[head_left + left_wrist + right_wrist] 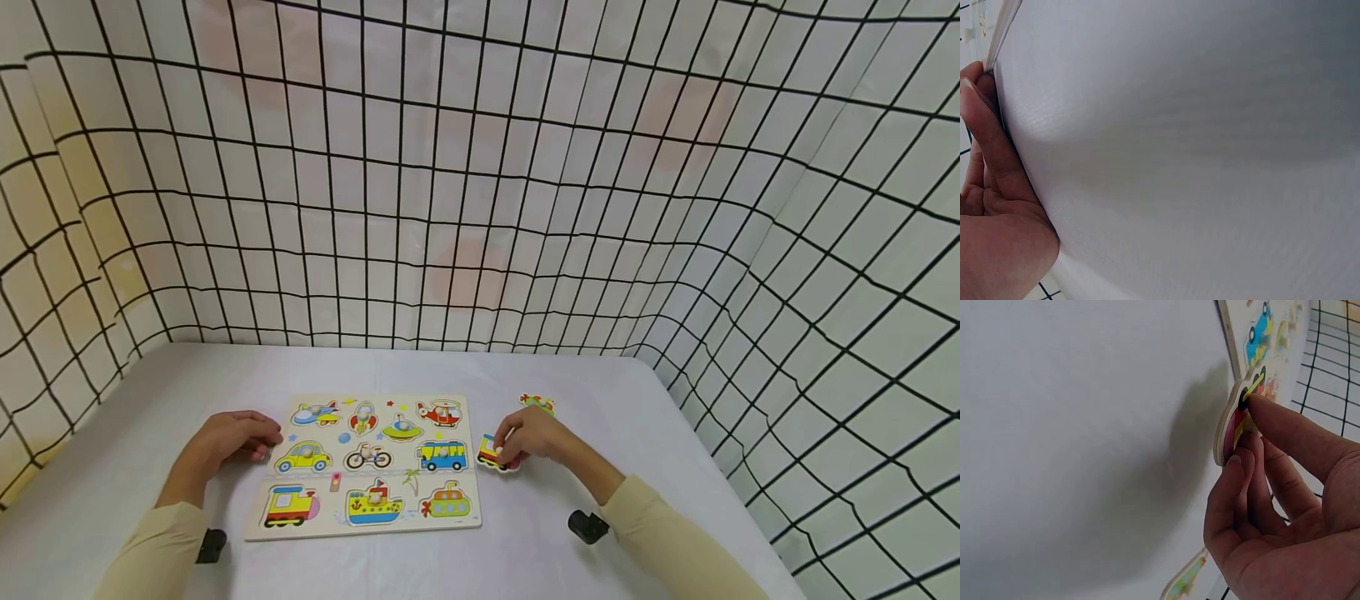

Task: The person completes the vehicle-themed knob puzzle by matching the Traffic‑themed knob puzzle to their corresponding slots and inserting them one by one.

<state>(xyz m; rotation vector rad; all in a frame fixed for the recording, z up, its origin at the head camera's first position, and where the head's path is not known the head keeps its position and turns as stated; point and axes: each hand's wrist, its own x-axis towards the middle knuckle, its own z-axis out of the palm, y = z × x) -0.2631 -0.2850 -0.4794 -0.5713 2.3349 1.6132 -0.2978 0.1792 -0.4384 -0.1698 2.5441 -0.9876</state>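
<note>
My right hand [531, 435] pinches a train puzzle piece [489, 452] just right of the wooden puzzle board [337, 483]. In the right wrist view the thumb and fingers grip this piece [1232, 428], which is tilted with its wheels toward the board. At the board's left edge rests my left hand [231, 437], its fingers relaxed and their tips right at the edge. A train picture [288, 507] shows at the board's lower left. Knobs stand on several other vehicles, such as the car [303, 457] and the bus [442, 456].
Beyond my right hand lies another puzzle piece [538, 404], green and red, partly hidden by the hand. A white cloth [585, 558] covers the table. White walls with a black grid [420, 183] stand behind and at both sides.
</note>
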